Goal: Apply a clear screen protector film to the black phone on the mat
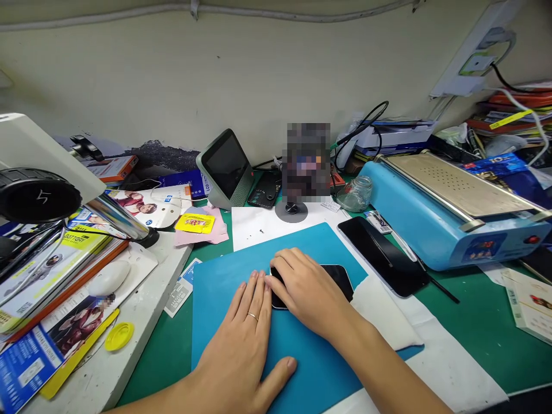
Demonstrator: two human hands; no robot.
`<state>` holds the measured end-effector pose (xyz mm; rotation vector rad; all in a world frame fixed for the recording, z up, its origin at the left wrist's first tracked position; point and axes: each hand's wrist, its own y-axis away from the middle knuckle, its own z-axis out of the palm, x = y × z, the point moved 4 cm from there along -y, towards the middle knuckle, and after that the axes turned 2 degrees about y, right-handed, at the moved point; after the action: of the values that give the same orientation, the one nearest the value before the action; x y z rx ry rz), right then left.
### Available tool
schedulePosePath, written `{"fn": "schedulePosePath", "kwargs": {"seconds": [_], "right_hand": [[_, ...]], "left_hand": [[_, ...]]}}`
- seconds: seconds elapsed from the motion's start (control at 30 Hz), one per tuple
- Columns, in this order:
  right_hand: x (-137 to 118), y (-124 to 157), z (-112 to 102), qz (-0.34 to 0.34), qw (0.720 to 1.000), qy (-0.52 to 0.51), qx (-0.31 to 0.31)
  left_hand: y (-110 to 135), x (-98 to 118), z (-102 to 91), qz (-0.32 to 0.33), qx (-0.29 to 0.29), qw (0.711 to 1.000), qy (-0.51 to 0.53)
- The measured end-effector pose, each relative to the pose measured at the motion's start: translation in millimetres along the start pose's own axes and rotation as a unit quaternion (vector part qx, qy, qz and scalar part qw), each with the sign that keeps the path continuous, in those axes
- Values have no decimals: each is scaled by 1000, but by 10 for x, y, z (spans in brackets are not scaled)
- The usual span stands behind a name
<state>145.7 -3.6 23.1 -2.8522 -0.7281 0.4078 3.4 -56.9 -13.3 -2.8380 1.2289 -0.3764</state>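
Observation:
A smartphone (338, 276) with a dark face lies on the blue mat (219, 310), its middle hidden under my right hand (304, 284). My right hand reaches over the phone, its fingers curled around the left end. Flat on the mat, my left hand (245, 339) has its fingers stretched out and thumb spread, a ring on one finger. Its fingertips come up to the phone's left end, close to the right thumb; whether they touch the phone I cannot tell. A folded white cloth (388, 316) lies right of the phone, partly under my right forearm.
A second dark phone (383, 256) lies to the right, with a blue heating plate machine (431, 230) behind it. A glass jar (357, 192) and a small screen device (226, 169) stand at the back. Left are a white mouse (109, 278), a yellow cap (119, 336) and a metal-poled stand (121, 215).

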Motion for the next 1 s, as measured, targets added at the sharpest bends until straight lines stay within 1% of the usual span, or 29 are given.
{"fn": "schedulePosePath", "kwargs": {"seconds": [0.37, 0.6, 1.0], "right_hand": [[1, 16, 40, -7, 1000, 5, 20], [24, 13, 77, -11, 999, 6, 33], [9, -27, 67, -2, 1000, -7, 28]], "left_hand": [[-11, -9, 31, 5, -1, 1000, -7], [-30, 4, 7, 5, -6, 1000, -12], [13, -1, 9, -16, -29, 999, -3]]}}
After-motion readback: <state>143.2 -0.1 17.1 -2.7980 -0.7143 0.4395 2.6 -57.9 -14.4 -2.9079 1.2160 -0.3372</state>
